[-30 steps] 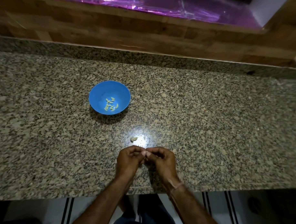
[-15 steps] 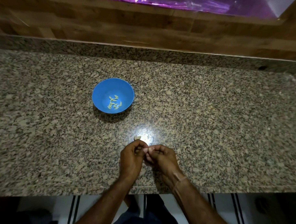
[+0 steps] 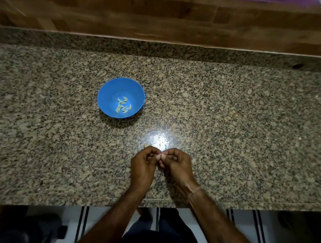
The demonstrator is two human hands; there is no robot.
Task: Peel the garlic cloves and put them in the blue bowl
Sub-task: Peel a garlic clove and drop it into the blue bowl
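Bare forearms (image 3: 116,218), thin thread band (image 3: 193,191) — right wrist, dark trousers (image 3: 161,237)

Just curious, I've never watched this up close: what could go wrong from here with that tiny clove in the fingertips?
1. The clove is pinched only by the fingertips of the left hand and right hand; it could slip and fall past the near edge of the counter, close by.
2. The blue bowl stands apart, to the left, so a toss might miss.
3. The pale piece by the left hand blends into the speckled counter and may be overlooked.
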